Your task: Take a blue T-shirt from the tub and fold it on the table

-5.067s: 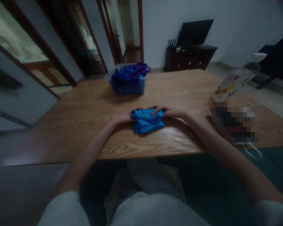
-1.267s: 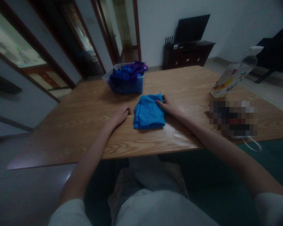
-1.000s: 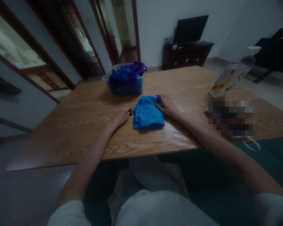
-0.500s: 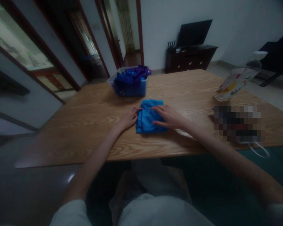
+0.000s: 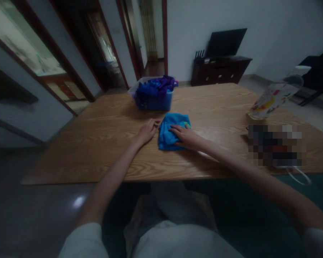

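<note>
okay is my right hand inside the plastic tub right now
No, the right hand rests on the folded blue cloth, with the plastic tub beyond it.

Light is dim, detail blurry, and the floor (image 5: 70,206) shows glare.

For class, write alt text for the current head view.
A person's right hand rests on a folded blue cloth on a wooden table, the left hand beside it. Beyond is a tub of fabric; a bottle stands at right.
</note>
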Tool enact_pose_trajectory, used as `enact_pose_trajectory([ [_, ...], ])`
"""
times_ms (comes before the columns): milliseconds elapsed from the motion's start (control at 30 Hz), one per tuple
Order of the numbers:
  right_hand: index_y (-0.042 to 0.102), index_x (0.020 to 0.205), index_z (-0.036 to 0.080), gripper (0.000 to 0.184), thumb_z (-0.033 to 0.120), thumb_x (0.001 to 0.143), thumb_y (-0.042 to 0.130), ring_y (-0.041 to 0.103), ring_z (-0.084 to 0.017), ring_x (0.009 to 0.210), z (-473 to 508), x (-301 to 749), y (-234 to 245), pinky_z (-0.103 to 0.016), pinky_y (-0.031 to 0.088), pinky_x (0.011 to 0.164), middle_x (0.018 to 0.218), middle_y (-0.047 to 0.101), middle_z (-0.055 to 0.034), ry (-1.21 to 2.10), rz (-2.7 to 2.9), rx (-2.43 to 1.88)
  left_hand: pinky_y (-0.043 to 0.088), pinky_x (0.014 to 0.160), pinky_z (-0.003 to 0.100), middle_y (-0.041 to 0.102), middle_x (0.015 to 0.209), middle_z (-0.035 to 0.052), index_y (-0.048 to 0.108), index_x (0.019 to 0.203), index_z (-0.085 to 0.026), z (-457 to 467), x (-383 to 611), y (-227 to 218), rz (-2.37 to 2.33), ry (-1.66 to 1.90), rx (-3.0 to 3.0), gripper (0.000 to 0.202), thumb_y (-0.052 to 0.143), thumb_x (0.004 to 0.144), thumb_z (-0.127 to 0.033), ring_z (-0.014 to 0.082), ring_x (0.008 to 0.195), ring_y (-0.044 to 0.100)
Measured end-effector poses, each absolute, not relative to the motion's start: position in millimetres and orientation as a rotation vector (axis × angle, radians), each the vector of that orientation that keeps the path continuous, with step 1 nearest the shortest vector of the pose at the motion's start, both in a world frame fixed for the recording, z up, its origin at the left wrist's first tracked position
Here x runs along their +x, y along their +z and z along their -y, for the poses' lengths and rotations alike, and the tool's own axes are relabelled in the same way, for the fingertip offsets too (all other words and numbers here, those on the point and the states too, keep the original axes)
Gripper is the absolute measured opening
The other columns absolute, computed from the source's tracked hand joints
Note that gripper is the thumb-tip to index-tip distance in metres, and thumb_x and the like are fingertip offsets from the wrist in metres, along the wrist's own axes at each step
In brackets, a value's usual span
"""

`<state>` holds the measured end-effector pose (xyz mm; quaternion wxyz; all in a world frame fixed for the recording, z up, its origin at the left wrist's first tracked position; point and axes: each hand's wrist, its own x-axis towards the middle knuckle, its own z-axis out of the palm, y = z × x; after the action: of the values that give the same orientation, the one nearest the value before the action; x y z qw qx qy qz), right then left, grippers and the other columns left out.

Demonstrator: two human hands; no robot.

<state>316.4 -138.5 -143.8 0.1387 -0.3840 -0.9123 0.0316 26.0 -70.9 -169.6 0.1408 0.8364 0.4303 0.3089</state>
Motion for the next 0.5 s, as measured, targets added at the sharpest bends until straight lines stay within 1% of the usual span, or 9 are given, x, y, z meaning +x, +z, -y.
enact_pose_trajectory([
  [67, 0.053, 0.165, 0.018, 0.073, 0.036, 0.099, 0.076, 0.050, -0.049, 0.158, 144, 313, -143, -0.072, 0.042, 0.124, 0.173, 0.049, -0.0262, 0.040, 2.636, -1.114, 0.054, 0.117, 0.046, 0.071, 0.133, 0.0146, 0.067, 0.136, -0.017, 71, 26, -170, -1.238, 0.877, 2.441, 0.040, 0.047, 0.103, -0.013, 0.0268, 0.122, 0.069],
  [133, 0.058, 0.161, 0.016, 0.068, 0.027, 0.096, 0.076, 0.053, -0.048, 0.156, 148, 309, -141, -0.068, 0.044, 0.124, 0.170, 0.053, -0.0260, 0.019, 2.624, -1.126, 0.053, 0.118, 0.047, 0.070, 0.133, 0.0147, 0.067, 0.137, -0.017, 71, 28, -171, -1.221, 0.871, 2.463, 0.042, 0.047, 0.100, -0.011, 0.0277, 0.126, 0.068],
  [233, 0.068, 0.147, 0.016, 0.052, 0.015, 0.094, 0.069, 0.066, -0.045, 0.142, 143, 304, -137, -0.059, 0.051, 0.119, 0.157, 0.066, -0.0240, 0.100, 2.596, -1.172, 0.052, 0.121, 0.047, 0.068, 0.140, 0.0150, 0.065, 0.141, -0.018, 70, 29, -173, -1.151, 0.913, 2.454, 0.047, 0.048, 0.098, -0.010, 0.0278, 0.133, 0.065],
  [300, 0.073, 0.138, 0.017, 0.046, 0.013, 0.093, 0.067, 0.073, -0.043, 0.130, 132, 307, -134, -0.057, 0.054, 0.114, 0.144, 0.074, -0.0212, 0.227, 2.553, -1.205, 0.051, 0.123, 0.048, 0.066, 0.146, 0.0155, 0.063, 0.144, -0.019, 67, 29, -175, -1.112, 0.962, 2.399, 0.049, 0.048, 0.098, -0.011, 0.0272, 0.138, 0.063],
  [367, 0.075, 0.133, 0.019, 0.040, 0.019, 0.093, 0.067, 0.075, -0.041, 0.123, 116, 314, -131, -0.057, 0.056, 0.112, 0.134, 0.079, -0.0175, 0.409, 2.443, -1.181, 0.049, 0.125, 0.049, 0.064, 0.151, 0.0155, 0.063, 0.145, -0.020, 63, 28, -176, -1.111, 0.996, 2.295, 0.049, 0.048, 0.099, -0.015, 0.0267, 0.142, 0.062],
  [433, 0.075, 0.131, 0.022, 0.036, 0.031, 0.097, 0.067, 0.074, -0.038, 0.123, 100, 324, -130, -0.058, 0.057, 0.113, 0.130, 0.081, -0.0136, 0.617, 2.215, -1.114, 0.048, 0.127, 0.050, 0.064, 0.154, 0.0153, 0.062, 0.146, -0.022, 58, 26, -176, -1.122, 1.001, 2.165, 0.046, 0.046, 0.103, -0.021, 0.0270, 0.147, 0.060],
  [500, 0.074, 0.133, 0.026, 0.039, 0.046, 0.101, 0.064, 0.074, -0.036, 0.123, 88, 332, -131, -0.059, 0.057, 0.114, 0.129, 0.082, -0.0102, 0.818, 1.938, -1.063, 0.049, 0.126, 0.049, 0.062, 0.160, 0.0157, 0.058, 0.152, -0.023, 54, 24, -175, -1.126, 1.014, 2.017, 0.045, 0.043, 0.110, -0.032, 0.0276, 0.152, 0.058],
])
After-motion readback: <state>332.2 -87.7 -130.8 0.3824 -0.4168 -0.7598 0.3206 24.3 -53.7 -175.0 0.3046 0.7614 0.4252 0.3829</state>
